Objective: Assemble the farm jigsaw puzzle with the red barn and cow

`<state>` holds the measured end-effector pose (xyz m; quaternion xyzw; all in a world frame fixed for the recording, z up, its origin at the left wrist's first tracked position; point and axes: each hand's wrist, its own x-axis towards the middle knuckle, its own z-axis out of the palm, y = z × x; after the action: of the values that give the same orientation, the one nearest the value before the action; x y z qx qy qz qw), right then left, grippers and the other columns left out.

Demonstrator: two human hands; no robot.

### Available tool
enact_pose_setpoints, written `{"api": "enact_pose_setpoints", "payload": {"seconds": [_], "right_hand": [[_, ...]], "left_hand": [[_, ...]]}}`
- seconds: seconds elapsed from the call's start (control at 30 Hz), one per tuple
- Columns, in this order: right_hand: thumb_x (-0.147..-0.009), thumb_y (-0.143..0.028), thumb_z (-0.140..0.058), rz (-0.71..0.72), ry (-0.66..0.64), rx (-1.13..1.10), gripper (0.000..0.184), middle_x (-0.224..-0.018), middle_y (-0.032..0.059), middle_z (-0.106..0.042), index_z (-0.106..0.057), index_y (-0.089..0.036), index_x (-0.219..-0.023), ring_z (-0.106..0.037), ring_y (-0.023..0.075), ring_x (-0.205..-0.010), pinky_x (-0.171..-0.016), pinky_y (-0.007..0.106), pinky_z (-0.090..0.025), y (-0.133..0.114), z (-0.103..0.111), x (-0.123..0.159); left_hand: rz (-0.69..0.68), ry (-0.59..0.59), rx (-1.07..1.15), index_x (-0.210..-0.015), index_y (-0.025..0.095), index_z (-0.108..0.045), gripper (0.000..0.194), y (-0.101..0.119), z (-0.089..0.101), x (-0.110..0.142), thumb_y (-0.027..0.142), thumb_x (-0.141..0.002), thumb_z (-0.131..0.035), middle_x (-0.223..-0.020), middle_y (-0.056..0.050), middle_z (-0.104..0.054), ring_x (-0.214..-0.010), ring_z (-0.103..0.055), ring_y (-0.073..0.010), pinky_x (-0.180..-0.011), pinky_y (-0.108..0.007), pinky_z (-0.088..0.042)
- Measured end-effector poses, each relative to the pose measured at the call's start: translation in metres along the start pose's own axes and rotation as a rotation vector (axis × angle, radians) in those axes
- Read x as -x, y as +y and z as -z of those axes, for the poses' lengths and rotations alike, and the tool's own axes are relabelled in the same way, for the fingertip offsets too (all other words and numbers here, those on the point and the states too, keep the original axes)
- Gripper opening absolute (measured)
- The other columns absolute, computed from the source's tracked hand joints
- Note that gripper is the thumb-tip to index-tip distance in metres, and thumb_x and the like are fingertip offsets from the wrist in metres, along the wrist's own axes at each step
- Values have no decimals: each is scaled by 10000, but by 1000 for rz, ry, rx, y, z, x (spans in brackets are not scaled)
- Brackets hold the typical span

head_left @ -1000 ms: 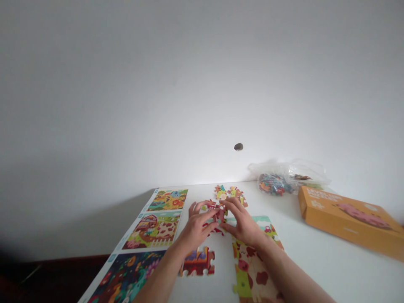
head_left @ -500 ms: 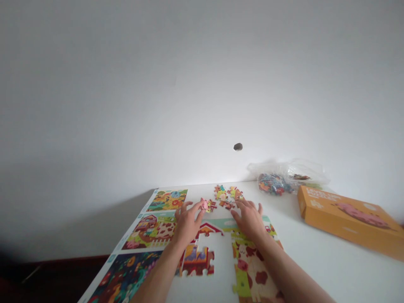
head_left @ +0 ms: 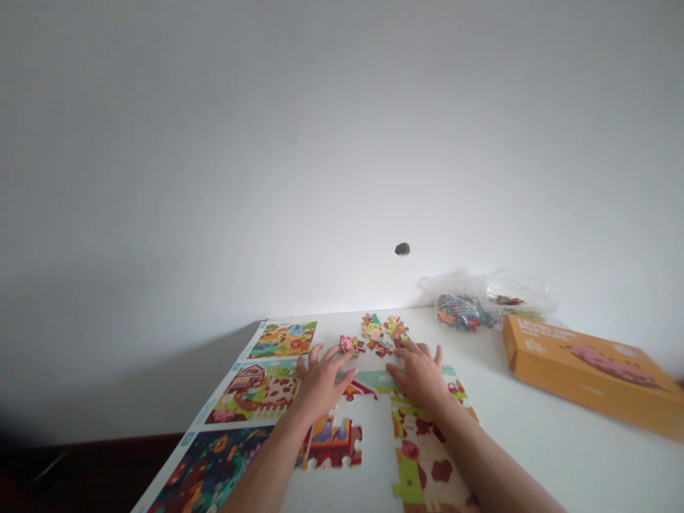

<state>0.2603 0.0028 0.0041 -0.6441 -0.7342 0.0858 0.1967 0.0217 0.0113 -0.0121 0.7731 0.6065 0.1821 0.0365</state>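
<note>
Both hands lie spread and palm-down, gripping nothing visible: the left hand (head_left: 320, 385) just short of a loose pink jigsaw piece (head_left: 346, 344), the right hand (head_left: 420, 375) over the assembled puzzle section (head_left: 427, 456) at near right. Part of the farm scene is joined — a gap remains at near centre — while loose pieces (head_left: 377, 333) lie beyond the hands and more fill a plastic bag (head_left: 464, 312) at far right.

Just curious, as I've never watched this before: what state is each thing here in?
Left hand: open, palm down, fingers spread, nothing visibly held
Right hand: open, palm down, next to the loose pieces
Loose jigsaw pieces: in small separate clusters
Jigsaw cow section: pieces joined, lying flat
Clear plastic bag: holding more pieces
Orange box: lying flat, looks closed
</note>
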Motion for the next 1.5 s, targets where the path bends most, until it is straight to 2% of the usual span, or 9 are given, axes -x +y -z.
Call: {"api": "enact_pose_setpoints", "payload": {"seconds": [0.1, 0.2, 0.33, 0.47, 0.93, 1.1, 1.2, 1.33, 1.5], "right_hand": [[-921, -403, -526, -66, 34, 41, 279, -1330, 83, -598, -713, -244, -1054, -502, 344, -1194, -1074, 732, -123, 2, 1, 0], [-918, -398, -524, -93, 47, 57, 300, -1368, 94, -567, -696, -239, -1105, -475, 346, -1234, -1083, 714, -143, 4, 1, -2], [-920, -413, -518, -41, -8, 45, 362, -1485, 68, -471, -629, -288, -1242, -365, 349, -1357, -1092, 712, -142, 4, -2, -3], [-917, -433, -525, -2, -60, 46, 389, -1505, 63, -452, -606, -304, -1276, -291, 347, -1410, -1091, 729, -115, 3, -4, -3], [-910, -403, -545, 14, -31, 15, 332, -1418, 82, -541, -648, -288, -1204, -353, 343, -1365, -1086, 739, -104, 4, -3, -1], [-900, -379, -543, 5, -54, 9, 334, -1406, 92, -552, -665, -276, -1193, -391, 350, -1344, -1100, 718, -99, 11, 2, -2], [-883, -332, -541, -38, -75, 16, 339, -1377, 106, -570, -669, -256, -1187, -449, 343, -1292, -1098, 690, -143, 16, 7, -12], [-854, -243, -529, -67, -67, 49, 330, -1289, 96, -619, -673, -266, -1150, -521, 317, -1206, -1081, 659, -188, 17, 11, -37], [-831, -283, -570, -32, -61, 54, 431, -1355, 92, -580, -602, -274, -1261, -471, 316, -1252, -1075, 620, -197, 17, 4, -74]], "left_hand": [[2, 0, -4, -1320, 456, -580, 414, 0, 0, 0, 498, -910, -539, -1397, -3, -577, -1353, -338, -422, -1076, -722, -175], [-1, -6, -5, -1321, 454, -577, 415, 0, 0, 0, 502, -911, -532, -1410, 1, -568, -1354, -333, -426, -1071, -726, -173], [3, -5, -2, -1316, 451, -585, 420, -1, 1, 0, 513, -903, -541, -1415, -7, -564, -1355, -332, -433, -1074, -720, -178], [3, 2, 1, -1308, 456, -589, 422, -1, 1, 0, 528, -895, -549, -1413, -1, -571, -1359, -329, -439, -1080, -710, -175], [-18, 57, -8, -1316, 429, -591, 422, -1, 4, -2, 524, -909, -530, -1460, 14, -541, -1371, -317, -422, -1077, -696, -188], [-8, 36, -15, -1326, 430, -582, 435, -2, 4, -2, 534, -908, -523, -1466, 14, -536, -1369, -325, -440, -1058, -713, -194], [-3, 35, -35, -1330, 424, -583, 434, 0, 5, -2, 524, -912, -519, -1464, 8, -538, -1369, -332, -442, -1052, -725, -193], [21, 33, -62, -1336, 432, -577, 429, 3, 7, -1, 489, -914, -532, -1465, 1, -535, -1381, -334, -421, -1070, -710, -190], [41, 1, -72, -1353, 451, -554, 450, 4, 9, -1, 526, -910, -524, -1485, 20, -514, -1406, -302, -419, -1093, -694, -160]]}}
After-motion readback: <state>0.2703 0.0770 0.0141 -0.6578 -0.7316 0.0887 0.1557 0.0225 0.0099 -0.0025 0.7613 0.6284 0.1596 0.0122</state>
